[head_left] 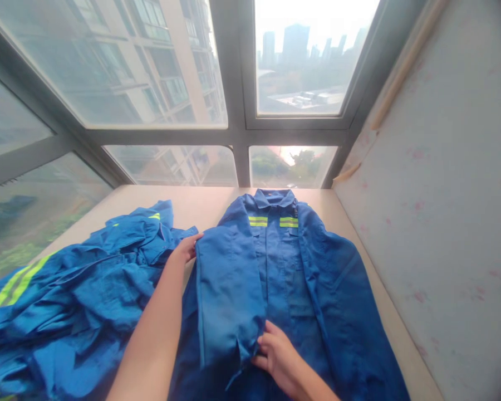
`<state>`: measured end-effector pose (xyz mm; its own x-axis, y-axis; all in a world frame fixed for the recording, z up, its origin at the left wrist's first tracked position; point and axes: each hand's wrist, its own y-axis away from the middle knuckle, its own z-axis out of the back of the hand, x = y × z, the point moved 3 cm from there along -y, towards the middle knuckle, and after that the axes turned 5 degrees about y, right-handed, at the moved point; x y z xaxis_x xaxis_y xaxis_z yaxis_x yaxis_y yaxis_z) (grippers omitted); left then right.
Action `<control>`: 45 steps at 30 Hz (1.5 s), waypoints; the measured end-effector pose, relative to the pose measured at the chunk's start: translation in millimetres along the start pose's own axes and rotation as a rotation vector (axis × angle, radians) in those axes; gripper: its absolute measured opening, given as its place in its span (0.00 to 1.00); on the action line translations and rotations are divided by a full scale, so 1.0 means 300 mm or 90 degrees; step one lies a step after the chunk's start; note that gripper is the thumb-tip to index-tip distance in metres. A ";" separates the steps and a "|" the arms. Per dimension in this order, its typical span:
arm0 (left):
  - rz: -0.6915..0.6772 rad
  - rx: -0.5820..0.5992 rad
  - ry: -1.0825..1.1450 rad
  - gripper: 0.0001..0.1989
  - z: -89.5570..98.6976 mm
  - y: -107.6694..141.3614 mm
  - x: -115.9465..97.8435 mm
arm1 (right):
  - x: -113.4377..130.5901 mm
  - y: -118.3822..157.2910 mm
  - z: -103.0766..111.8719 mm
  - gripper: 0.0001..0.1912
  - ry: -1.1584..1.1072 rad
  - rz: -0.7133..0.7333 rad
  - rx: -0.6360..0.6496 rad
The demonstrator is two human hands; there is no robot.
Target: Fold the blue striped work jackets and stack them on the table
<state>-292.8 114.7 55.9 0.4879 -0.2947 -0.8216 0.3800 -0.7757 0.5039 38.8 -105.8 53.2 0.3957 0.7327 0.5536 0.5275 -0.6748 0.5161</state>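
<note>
A blue work jacket [294, 278] lies front up, its collar toward the window and yellow-green stripes on the chest. One sleeve [227, 278], on the left side, is folded down over the front. My left hand [186, 248] pinches the outer edge of that sleeve near its upper fold. Lower down, my right hand [275, 353] has its fingers closed on the sleeve's edge near the cuff. The other sleeve [346, 284] lies down along the right side of the jacket.
A crumpled heap of blue clothing [100, 289] with yellow-green stripes covers the left of the pale ledge [209, 200]. Grey-framed windows [237, 136] rise behind. A patterned wall [434, 211] borders the right side.
</note>
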 end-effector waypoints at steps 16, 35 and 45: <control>-0.029 -0.050 0.017 0.19 0.002 0.138 0.069 | -0.073 -0.002 -0.055 0.24 0.115 -0.026 -0.053; 0.201 0.070 0.027 0.27 0.143 0.979 0.550 | -0.026 0.053 -0.076 0.27 -0.063 -0.034 0.117; 0.015 0.048 -0.226 0.27 0.244 0.984 0.456 | -0.158 0.050 0.020 0.17 0.481 0.001 0.001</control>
<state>-171.2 -195.5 72.7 0.1867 -0.4780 -0.8583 0.3062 -0.8018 0.5132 32.5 -150.1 30.7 -0.2257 0.4722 0.8521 0.5282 -0.6756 0.5143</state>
